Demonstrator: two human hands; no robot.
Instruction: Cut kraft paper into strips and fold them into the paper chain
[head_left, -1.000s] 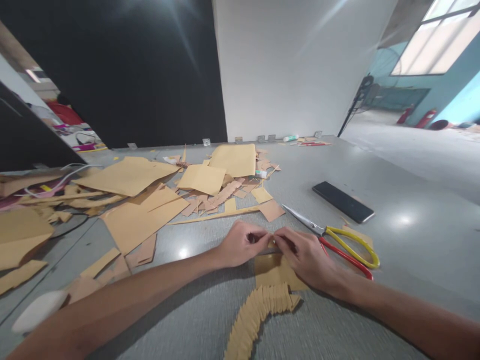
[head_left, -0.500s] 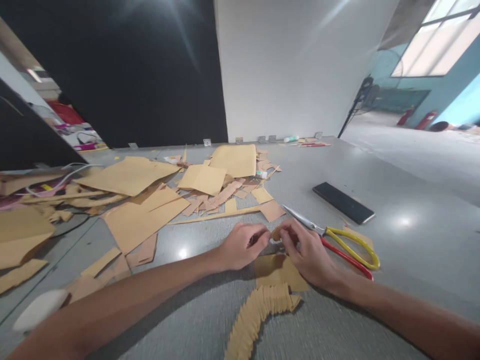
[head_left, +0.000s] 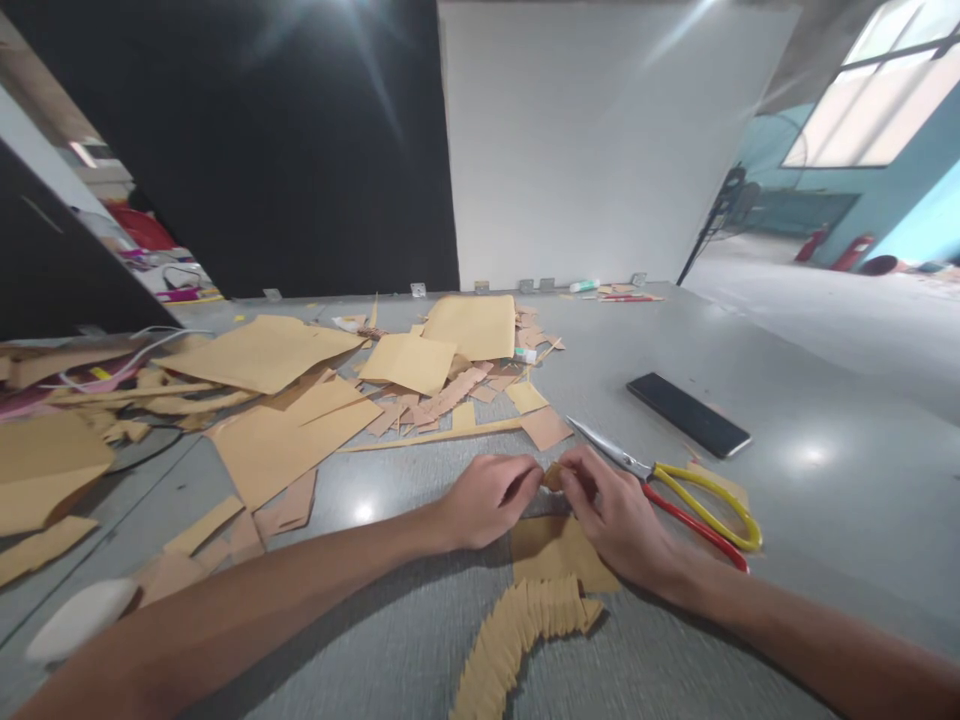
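Between the fingertips of my left hand (head_left: 495, 500) and my right hand (head_left: 604, 500) is a small piece of brown paper (head_left: 553, 477). Both hands are closed in a pinch on it, partly covering it. Below them a flat brown paper rectangle (head_left: 551, 550) lies on the table, its right side under my right hand. Nearer to me curves a chain of folded paper (head_left: 517, 625), running out of the bottom of the view. Scissors (head_left: 637, 468) with one yellow and one red handle lie just beyond and right of my right hand.
A black phone (head_left: 688, 412) lies on the grey table (head_left: 840, 540) at the right. Brown paper sheets (head_left: 262, 352) and scraps cover the left and middle. A white rounded object (head_left: 79, 620) is near my left forearm. A black and white partition (head_left: 570, 150) stands behind.
The whole view has shifted slightly. My hands stay together on the small paper piece, with only a slight movement of the fingers.
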